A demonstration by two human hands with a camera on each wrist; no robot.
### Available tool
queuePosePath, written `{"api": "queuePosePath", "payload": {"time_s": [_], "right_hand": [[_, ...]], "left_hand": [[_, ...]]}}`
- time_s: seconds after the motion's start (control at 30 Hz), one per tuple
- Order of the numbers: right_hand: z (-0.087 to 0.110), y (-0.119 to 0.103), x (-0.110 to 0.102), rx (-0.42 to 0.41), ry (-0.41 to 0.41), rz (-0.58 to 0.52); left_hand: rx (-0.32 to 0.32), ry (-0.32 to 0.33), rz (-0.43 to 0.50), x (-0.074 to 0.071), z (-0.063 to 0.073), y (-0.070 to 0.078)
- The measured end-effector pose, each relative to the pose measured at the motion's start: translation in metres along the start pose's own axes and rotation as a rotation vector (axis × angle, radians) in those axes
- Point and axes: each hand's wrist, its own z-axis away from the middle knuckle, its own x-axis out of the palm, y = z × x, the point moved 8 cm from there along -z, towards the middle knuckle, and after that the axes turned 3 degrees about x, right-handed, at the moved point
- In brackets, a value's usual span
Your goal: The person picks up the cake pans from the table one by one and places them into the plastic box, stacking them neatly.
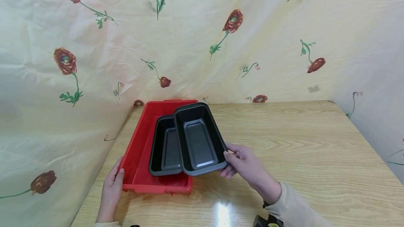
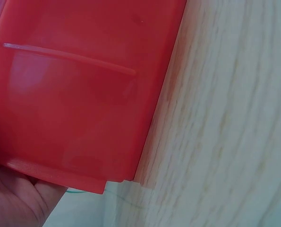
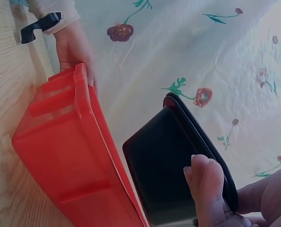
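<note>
A red plastic bin (image 1: 157, 188) stands on the left of the table. My left hand (image 1: 110, 188) grips its rim at the near left corner; the left wrist view shows the bin's outer wall (image 2: 74, 109) close up. Inside the bin lies a black loaf pan (image 1: 171, 150), its right side covered by another black loaf pan (image 1: 202, 143). My right hand (image 1: 247, 167) pinches this upper pan by its near right corner, thumb on the rim and fingers underneath. It is tilted and overhangs the bin's right side. A doubled rim shows along its edge (image 3: 197, 123); whether two are nested I cannot tell.
The wooden table (image 1: 284, 143) extends to the right of the bin. A flower-printed sheet (image 1: 189, 38) hangs behind the table and along its sides. Black straps with small devices (image 1: 268, 221) sit at the wrists.
</note>
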Motion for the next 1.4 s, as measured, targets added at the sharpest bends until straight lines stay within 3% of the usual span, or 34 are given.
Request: {"api": "queuePosePath", "payload": {"time_s": [1.4], "right_hand": [[-0.046, 0.005, 0.067, 0.044, -0.046, -0.021]], "left_hand": [[-0.011, 0.006, 0.022, 0.0, 0.002, 0.001]]}}
